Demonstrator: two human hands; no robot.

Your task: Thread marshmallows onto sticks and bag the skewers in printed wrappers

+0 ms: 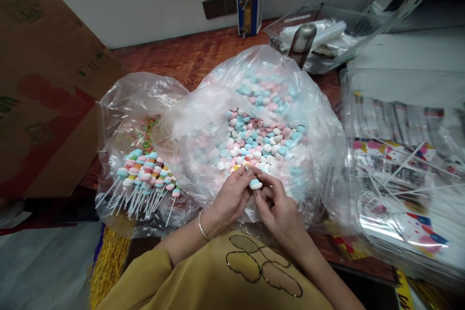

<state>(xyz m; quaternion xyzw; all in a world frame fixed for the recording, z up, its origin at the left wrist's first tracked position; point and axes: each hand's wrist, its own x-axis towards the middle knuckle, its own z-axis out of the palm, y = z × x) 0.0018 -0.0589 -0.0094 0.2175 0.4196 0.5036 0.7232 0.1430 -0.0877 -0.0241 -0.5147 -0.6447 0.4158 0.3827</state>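
My two hands meet above the near side of a big clear plastic bag [323, 140]. Loose pink, blue and white button-shaped candies [267, 140] fill it. My right hand [278, 198] is closed, its fingers curled round a blue-and-white candy [255, 184]. Beside it my left hand [232, 193] is closed too, thumb against the fingertips; what lies in that pinch is mostly hidden. To the left, stacked candies on white sticks [147, 172] lie in a heap on a second clear bag [127, 89], which also holds small orange and green candies [149, 138].
A brown cardboard box [47, 82] stands at the left. On the right is a clear plastic bin [347, 155] with printed packets and white sticks. A blue device [250, 9], a metal flask [303, 41] and a clear tray [363, 22] stand at the back of the wooden table [163, 55].
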